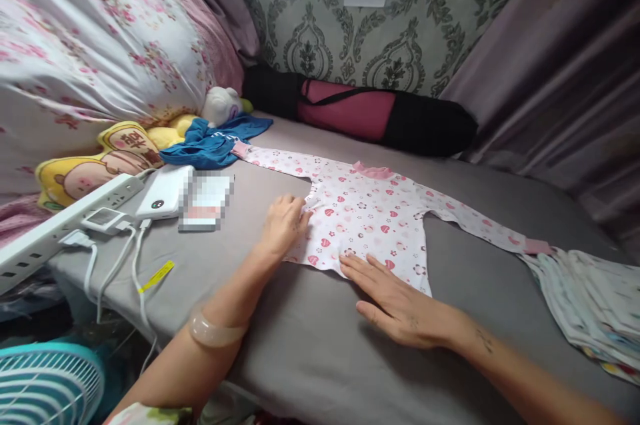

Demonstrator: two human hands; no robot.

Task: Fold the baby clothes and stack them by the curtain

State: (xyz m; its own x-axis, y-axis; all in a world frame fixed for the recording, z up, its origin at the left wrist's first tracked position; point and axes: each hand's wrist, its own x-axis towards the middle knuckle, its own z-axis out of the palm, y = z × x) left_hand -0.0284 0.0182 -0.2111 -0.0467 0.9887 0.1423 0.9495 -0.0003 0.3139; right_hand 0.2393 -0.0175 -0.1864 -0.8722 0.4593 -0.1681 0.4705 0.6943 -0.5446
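Note:
A child's long-sleeved shirt (360, 212), white with pink hearts and a pink collar, lies spread on the grey bed sheet with both sleeves stretched outward. At its left side edge, below the armpit, my left hand (284, 224) has its fingers curled and closed on the fabric, which creases there. The exact grip of the fingertips is partly hidden. My right hand (387, 298) rests flat with fingers extended over the shirt's bottom hem. The left cuff reaches a crumpled blue garment (205, 142); the right cuff meets a stack of folded clothes (595, 298).
A black and dark-pink long bag (350, 108) lies along the wall. On the left are plush toys (100, 168), a white power strip (70, 218), a white power bank (166, 193) and cables. A turquoise fan (47, 378) stands below the bed's edge.

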